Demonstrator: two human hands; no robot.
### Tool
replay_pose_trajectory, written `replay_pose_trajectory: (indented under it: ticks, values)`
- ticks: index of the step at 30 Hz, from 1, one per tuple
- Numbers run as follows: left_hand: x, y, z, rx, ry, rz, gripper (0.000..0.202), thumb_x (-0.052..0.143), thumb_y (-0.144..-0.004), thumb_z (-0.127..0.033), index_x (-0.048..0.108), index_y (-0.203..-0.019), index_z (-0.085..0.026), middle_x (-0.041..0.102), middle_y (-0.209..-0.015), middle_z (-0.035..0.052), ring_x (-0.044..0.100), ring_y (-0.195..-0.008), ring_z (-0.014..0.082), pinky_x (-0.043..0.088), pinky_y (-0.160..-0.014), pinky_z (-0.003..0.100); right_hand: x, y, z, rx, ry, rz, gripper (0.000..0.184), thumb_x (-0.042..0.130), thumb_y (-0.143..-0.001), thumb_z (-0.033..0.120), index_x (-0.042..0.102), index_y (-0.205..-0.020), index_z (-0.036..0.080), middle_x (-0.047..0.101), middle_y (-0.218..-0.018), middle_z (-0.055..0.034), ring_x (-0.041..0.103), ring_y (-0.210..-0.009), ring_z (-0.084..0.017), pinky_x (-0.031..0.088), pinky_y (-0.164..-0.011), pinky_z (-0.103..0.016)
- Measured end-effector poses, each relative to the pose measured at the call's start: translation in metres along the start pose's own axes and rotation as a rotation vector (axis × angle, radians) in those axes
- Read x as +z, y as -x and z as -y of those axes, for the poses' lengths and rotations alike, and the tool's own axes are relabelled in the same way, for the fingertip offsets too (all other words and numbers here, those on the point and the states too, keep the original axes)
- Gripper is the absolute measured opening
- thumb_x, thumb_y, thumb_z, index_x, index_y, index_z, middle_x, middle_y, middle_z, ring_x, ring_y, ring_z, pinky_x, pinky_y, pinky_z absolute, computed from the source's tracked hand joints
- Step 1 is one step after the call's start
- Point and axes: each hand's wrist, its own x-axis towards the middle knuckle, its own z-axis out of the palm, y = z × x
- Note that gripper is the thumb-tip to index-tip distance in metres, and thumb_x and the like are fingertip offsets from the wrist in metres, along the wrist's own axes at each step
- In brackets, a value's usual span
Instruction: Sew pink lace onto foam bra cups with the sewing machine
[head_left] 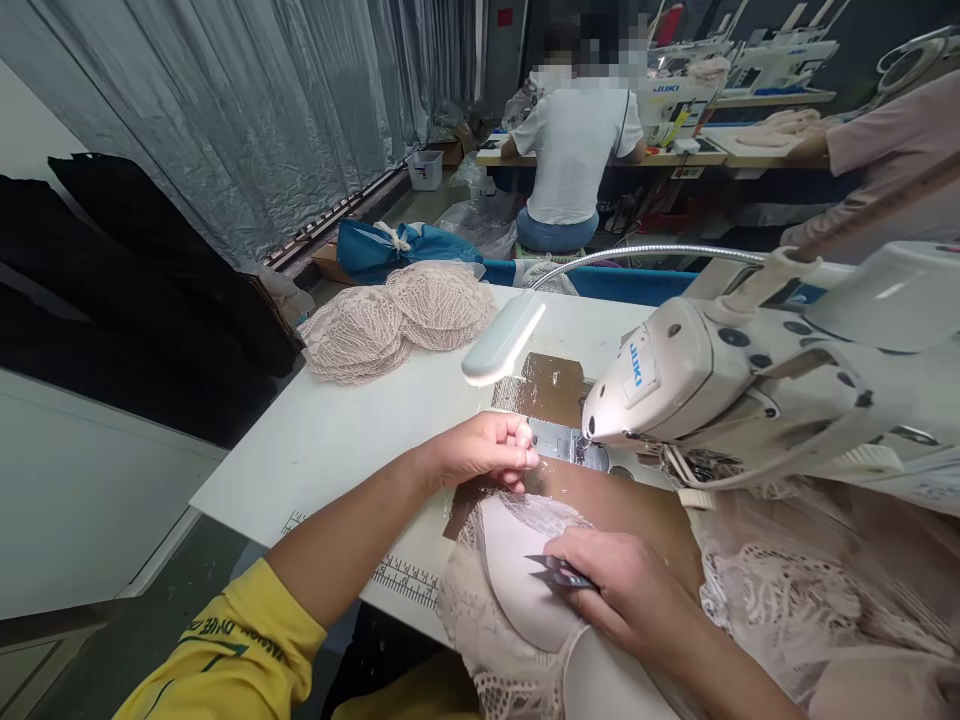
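Note:
My left hand (484, 450) is closed in a pinch beside the metal plate (559, 440) of the sewing machine. Whatever sits between its fingertips is too small to make out. My right hand (626, 590) grips thread snips (559, 572), their dark blades apart and pointing left. Just under the snips lies a pale lace bra (517, 570) with smooth moulded cups, hanging over the table's near edge. The white JUKI sewing machine (675, 370) stands to the right, its head above the plate.
Stacked lace cups (397, 320) lie at the table's back left. A lamp (502, 340) on a bendable neck hangs over the work table (300, 460). More lace fabric (817, 600) is heaped at right. Beyond, a seated person (574, 150) and another person's sleeve (896, 130) show.

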Motion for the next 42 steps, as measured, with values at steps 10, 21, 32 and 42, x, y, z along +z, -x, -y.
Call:
replay_pose_trajectory:
  ticks: [10, 21, 32, 42]
  values:
    - [-0.011, 0.008, -0.002, 0.113, -0.699, -0.105, 0.018, 0.06, -0.08, -0.031, 0.054, -0.085, -0.015, 0.055, -0.072, -0.0022, 0.049, -0.061, 0.0086, 0.036, -0.055, 0.02, -0.012, -0.001, 0.003, 0.162, -0.274, -0.084, 0.024, 0.05, -0.088, 0.039, 0.064, -0.088, 0.019, 0.069, -0.083, -0.0035, 0.063, -0.076, -0.019, 0.047, -0.068, -0.029]
    - [0.071, 0.058, -0.012, 0.088, -1.646, -0.133, 0.015, 0.056, -0.079, -0.03, 0.056, -0.083, -0.015, 0.057, -0.086, 0.0081, 0.052, -0.077, 0.0219, 0.036, -0.056, 0.029, -0.032, 0.02, -0.041, 0.404, 0.828, -0.366, 0.033, 0.045, -0.087, 0.032, 0.07, -0.093, 0.012, 0.069, -0.082, -0.0189, 0.064, -0.077, -0.035, 0.049, -0.061, -0.043]
    - [0.04, 0.054, -0.009, 0.352, -1.79, 0.309, 0.013, 0.053, -0.077, -0.008, 0.063, -0.075, -0.016, 0.06, -0.117, 0.0091, 0.045, -0.119, 0.0285, 0.031, -0.102, 0.045, -0.02, 0.001, -0.02, 0.076, 0.256, -0.238, 0.03, 0.038, -0.091, 0.016, 0.065, -0.104, 0.019, 0.064, -0.097, -0.0083, 0.064, -0.079, -0.017, 0.051, -0.067, -0.029]
    - [0.041, 0.03, 0.016, 0.379, -1.657, -0.044, 0.032, 0.046, -0.087, -0.021, 0.058, -0.116, -0.012, 0.054, -0.128, 0.0151, 0.045, -0.121, 0.0315, 0.038, -0.1, 0.047, -0.006, 0.001, -0.031, 0.069, 0.375, -0.372, 0.04, 0.034, -0.085, 0.005, 0.064, -0.11, 0.015, 0.066, -0.114, -0.0126, 0.064, -0.096, -0.022, 0.053, -0.076, -0.035]
